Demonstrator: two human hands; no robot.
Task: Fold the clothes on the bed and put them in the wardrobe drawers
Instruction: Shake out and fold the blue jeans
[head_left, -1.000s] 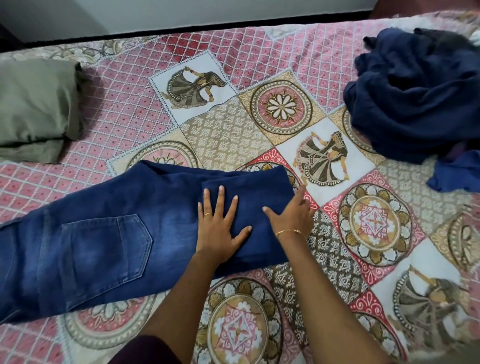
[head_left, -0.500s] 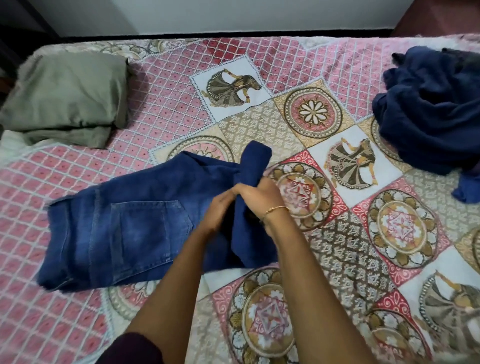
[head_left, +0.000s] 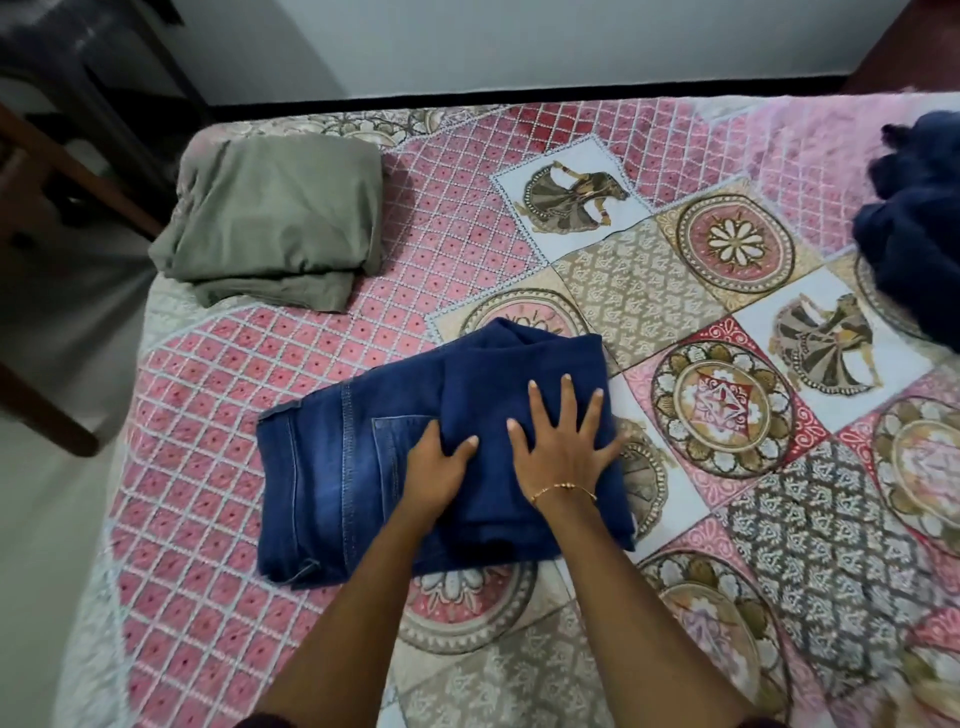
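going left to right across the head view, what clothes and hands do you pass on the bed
folded olive-green garment → jeans → left hand → right hand → dark navy clothes pile

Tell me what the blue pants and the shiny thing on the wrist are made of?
The jeans look like denim: thick blue cloth, faded pale in patches, with orange-tan stitching along the seams and back pocket. The bracelet on the right hand looks like gold-coloured metal, thin and glinting; real gold or plated cannot be told. The left hand also presses on the jeans.
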